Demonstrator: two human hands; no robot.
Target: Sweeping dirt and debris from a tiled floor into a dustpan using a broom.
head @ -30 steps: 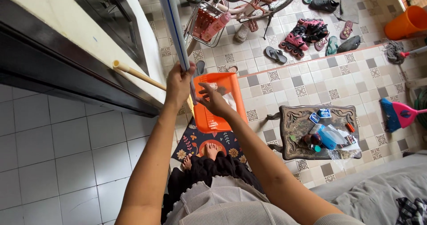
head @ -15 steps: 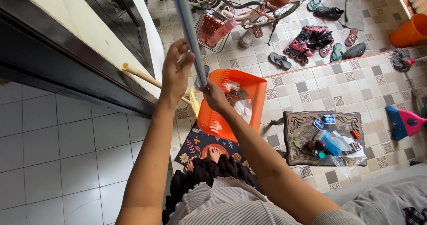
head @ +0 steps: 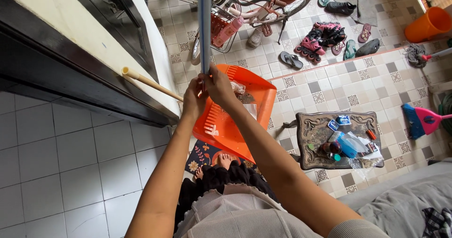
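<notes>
Low table [head: 316, 139] beside orange dustpan [head: 254, 101]

Left hand [head: 194, 99], right hand [head: 219, 88] raised together

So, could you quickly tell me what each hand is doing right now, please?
Left hand: closed around the blue-grey pole.
Right hand: closed on the same pole, just above the orange dustpan.
</notes>
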